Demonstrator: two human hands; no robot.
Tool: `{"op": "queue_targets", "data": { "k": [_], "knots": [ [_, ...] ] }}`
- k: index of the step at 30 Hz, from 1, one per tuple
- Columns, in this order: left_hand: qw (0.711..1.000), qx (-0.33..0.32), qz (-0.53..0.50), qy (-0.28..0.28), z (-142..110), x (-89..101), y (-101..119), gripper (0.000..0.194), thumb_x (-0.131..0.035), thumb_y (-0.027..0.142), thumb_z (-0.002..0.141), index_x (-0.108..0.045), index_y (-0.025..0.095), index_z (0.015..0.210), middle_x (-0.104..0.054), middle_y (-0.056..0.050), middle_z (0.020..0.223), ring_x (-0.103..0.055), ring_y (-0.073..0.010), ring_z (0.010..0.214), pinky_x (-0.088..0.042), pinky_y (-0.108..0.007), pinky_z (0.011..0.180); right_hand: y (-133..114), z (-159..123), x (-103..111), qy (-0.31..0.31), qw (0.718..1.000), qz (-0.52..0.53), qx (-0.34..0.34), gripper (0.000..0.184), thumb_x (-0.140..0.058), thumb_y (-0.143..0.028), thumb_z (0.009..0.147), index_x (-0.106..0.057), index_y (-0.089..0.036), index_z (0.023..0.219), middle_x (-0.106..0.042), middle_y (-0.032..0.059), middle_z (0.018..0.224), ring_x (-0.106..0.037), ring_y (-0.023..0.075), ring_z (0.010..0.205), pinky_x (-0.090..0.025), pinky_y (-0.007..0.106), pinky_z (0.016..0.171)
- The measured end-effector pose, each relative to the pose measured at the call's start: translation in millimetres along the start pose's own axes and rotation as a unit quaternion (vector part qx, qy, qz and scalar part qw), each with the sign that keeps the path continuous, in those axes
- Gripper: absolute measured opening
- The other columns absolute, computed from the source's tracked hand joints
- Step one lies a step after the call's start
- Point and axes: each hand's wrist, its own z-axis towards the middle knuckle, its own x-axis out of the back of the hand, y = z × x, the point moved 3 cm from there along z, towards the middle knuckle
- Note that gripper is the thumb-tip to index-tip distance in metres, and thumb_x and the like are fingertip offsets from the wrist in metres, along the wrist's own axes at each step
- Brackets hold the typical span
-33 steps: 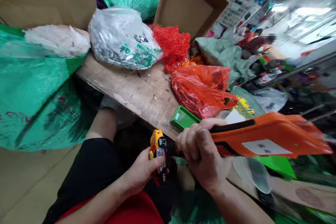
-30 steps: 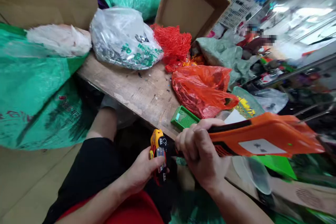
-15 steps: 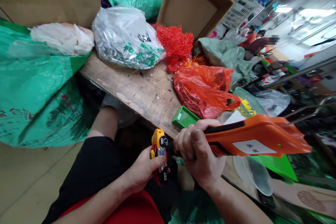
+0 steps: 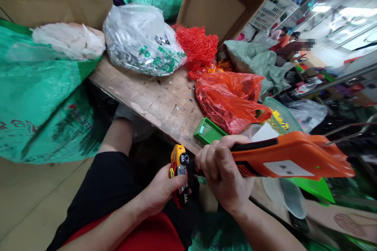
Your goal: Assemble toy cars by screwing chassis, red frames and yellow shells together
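My left hand (image 4: 163, 186) is closed around a small yellow and red toy car (image 4: 178, 153) with black wheels, held over my lap. My right hand (image 4: 225, 170) is wrapped round an orange and black electric screwdriver (image 4: 297, 155) with a white label on its body. A metal hanging loop (image 4: 350, 129) shows at its far end. The screwdriver's front end points at the side of the toy car; the tip is hidden by my right hand and the car, so I cannot tell whether it touches.
A small green basket (image 4: 209, 131) lies on the wooden table (image 4: 159, 102), beside a red plastic bag (image 4: 229, 102). Behind are a clear bag (image 4: 141, 41), red plastic pieces (image 4: 197, 49) and a cardboard box (image 4: 218, 4). Green sacks (image 4: 38, 106) stand left. People (image 4: 290, 49) sit far right.
The rear end of the screwdriver has dipped slightly and shifted a little to the right. Both hands keep the same hold, and the toy car has hardly moved.
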Motion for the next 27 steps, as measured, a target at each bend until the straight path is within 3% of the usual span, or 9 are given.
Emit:
{"op": "queue_targets", "data": {
  "k": [7, 19, 27],
  "knots": [
    [1.0, -0.001, 0.015, 0.012, 1, 3.0, -6, 0.045, -0.084, 0.045, 0.074, -0.062, 0.016, 0.1, -0.065, -0.001, 0.081, -0.064, -0.0148, 0.069, -0.051, -0.026, 0.063, 2, -1, -1, 0.009, 1.0, -0.023, 0.007, 0.013, -0.064, -0.024, 0.098, -0.053, -0.025, 0.09, -0.043, -0.0134, 0.051, -0.041, 0.0062, 0.038, -0.043, 0.02, 0.042],
    [0.999, -0.032, 0.005, 0.017, -2, 0.4, -8, 0.057, -0.088, 0.051, 0.067, -0.065, 0.016, 0.105, -0.062, 0.0, 0.082, -0.052, -0.0131, 0.073, -0.044, -0.025, 0.067, 2, -3, 0, 0.033, 0.999, -0.004, -0.019, 0.024, -0.066, -0.028, 0.097, -0.049, -0.024, 0.08, -0.043, -0.013, 0.047, -0.037, 0.0064, 0.037, -0.043, 0.021, 0.044],
    [0.998, -0.059, 0.023, 0.01, -1, 2.3, -14, 0.047, -0.085, 0.047, 0.074, -0.065, 0.017, 0.104, -0.061, -0.001, 0.086, -0.052, -0.0154, 0.079, -0.047, -0.03, 0.079, 3, -7, 0, 0.016, 0.999, 0.021, -0.025, 0.024, -0.062, -0.025, 0.099, -0.049, -0.023, 0.079, -0.042, -0.0129, 0.047, -0.036, 0.0057, 0.038, -0.043, 0.019, 0.045]
  ]
}}
